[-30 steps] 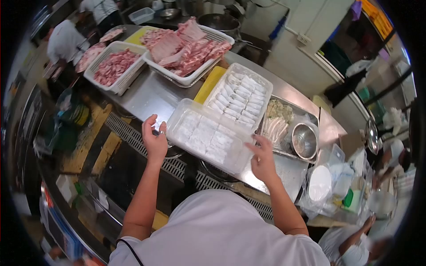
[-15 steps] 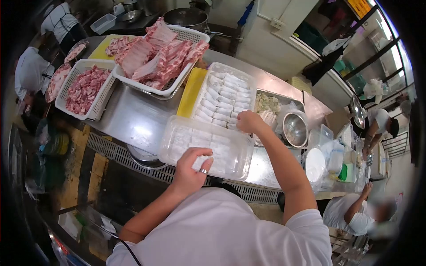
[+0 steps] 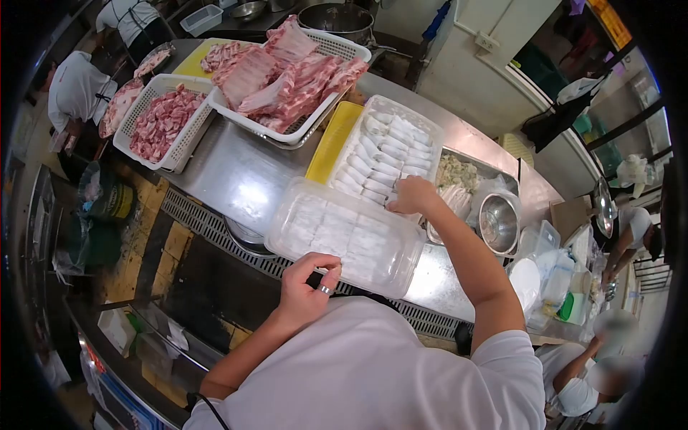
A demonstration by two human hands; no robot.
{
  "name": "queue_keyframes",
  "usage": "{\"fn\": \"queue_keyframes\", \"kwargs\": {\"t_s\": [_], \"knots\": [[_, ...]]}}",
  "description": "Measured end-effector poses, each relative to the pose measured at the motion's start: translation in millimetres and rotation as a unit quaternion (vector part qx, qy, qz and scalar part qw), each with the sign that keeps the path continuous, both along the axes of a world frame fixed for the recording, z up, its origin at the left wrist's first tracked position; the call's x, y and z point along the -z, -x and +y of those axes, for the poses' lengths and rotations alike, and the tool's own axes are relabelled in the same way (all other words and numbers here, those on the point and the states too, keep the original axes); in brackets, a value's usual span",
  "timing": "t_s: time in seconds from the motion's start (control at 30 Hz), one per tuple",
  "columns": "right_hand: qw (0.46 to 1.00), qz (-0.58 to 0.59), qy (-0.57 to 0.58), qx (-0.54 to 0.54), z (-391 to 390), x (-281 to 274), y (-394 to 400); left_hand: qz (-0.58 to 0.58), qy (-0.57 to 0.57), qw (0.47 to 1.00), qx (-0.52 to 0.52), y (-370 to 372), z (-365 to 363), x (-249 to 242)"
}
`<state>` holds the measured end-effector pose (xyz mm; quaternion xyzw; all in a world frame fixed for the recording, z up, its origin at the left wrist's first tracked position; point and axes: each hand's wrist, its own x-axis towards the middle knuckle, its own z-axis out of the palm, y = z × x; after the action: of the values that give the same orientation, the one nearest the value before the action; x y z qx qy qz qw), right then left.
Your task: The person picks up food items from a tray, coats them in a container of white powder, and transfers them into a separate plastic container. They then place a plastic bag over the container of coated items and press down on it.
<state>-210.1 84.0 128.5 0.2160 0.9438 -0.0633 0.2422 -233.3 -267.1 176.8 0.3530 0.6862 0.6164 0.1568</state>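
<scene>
A clear plastic container point(image 3: 344, 233) packed with white rolls lies on the steel counter point(image 3: 236, 172) in front of me. My left hand point(image 3: 308, 283), a ring on one finger, pinches its near rim. Behind it stands a white basket tray point(image 3: 387, 147) holding rows of the same white rolls. My right hand point(image 3: 412, 195) reaches over the container, its fingers curled down at the near end of that tray, where the tray meets the container. What those fingers hold is hidden.
Two white baskets of raw meat, ribs point(image 3: 290, 72) and chunks point(image 3: 163, 118), fill the far left of the counter. A yellow board point(image 3: 331, 140), a steel bowl point(image 3: 498, 223) and small tubs point(image 3: 548, 265) sit to the right. Other people work at the left point(image 3: 75, 89) and right point(image 3: 634, 233).
My left hand came from the container's left side to its near rim and closed on it. My right hand went from the container's near right corner forward to the tray of rolls.
</scene>
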Motion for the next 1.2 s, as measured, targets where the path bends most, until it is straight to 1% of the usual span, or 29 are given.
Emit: {"fn": "queue_keyframes", "kwargs": {"t_s": [0.1, 0.2, 0.3, 0.43, 0.57, 0.63, 0.73, 0.83, 0.87, 0.97, 1.0, 1.07, 1.1, 1.2], "knots": [[1.0, 0.01, 0.01, -0.009, 2.9, 2.8, -1.3, 0.006, 0.01, 1.0, 0.007, -4.2, 2.7, 0.0], [0.999, -0.017, 0.041, -0.002, 6.0, -2.8, 1.6, -0.109, 0.02, 0.994, 0.007, -11.9, 4.0, 8.7], [0.997, -0.027, 0.075, 0.001, 6.2, -0.3, 5.2, -0.083, -0.006, 0.997, 0.003, -14.4, 6.8, 16.7], [0.993, -0.054, 0.11, -0.004, 5.5, 3.7, 6.5, -0.131, -0.023, 0.991, -0.009, -16.5, 4.5, 19.4], [0.989, -0.02, 0.144, 0.016, 21.5, 17.3, 5.0, -0.146, -0.026, 0.989, -0.02, -14.8, 1.8, 18.4], [0.985, -0.02, 0.169, 0.033, 34.2, 10.1, 12.7, -0.152, -0.028, 0.988, -0.028, -15.5, 2.3, 17.7], [0.98, 0.112, 0.159, 0.039, 48.9, -7.0, 20.8, -0.155, -0.027, 0.987, -0.032, -15.7, 2.6, 16.7], [0.94, 0.264, 0.184, 0.113, 50.9, -21.2, 28.2, -0.141, -0.021, 0.99, -0.018, -14.8, 3.0, 17.9], [0.925, 0.27, 0.234, 0.128, 64.1, -12.0, 32.0, -0.139, -0.02, 0.99, -0.016, -14.8, 3.3, 17.3], [0.984, 0.121, 0.108, 0.079, 67.2, -15.0, 29.3, -0.131, -0.02, 0.991, -0.011, -13.8, 1.8, 18.1], [0.997, 0.036, 0.071, 0.017, 63.2, -4.8, 27.6, -0.127, -0.021, 0.992, -0.01, -13.2, 1.3, 18.6], [0.998, 0.053, 0.034, 0.029, 37.4, 17.6, 8.0, -0.129, -0.028, 0.991, -0.008, -13.3, 1.0, 19.4], [0.997, 0.062, 0.015, 0.035, 25.7, 18.8, 2.9, -0.13, -0.032, 0.991, -0.008, -13.3, 1.5, 19.7], [0.999, 0.012, 0.016, 0.032, 12.9, 12.6, 6.5, -0.127, -0.039, 0.991, -0.008, -13.5, 2.0, 18.9]]}}
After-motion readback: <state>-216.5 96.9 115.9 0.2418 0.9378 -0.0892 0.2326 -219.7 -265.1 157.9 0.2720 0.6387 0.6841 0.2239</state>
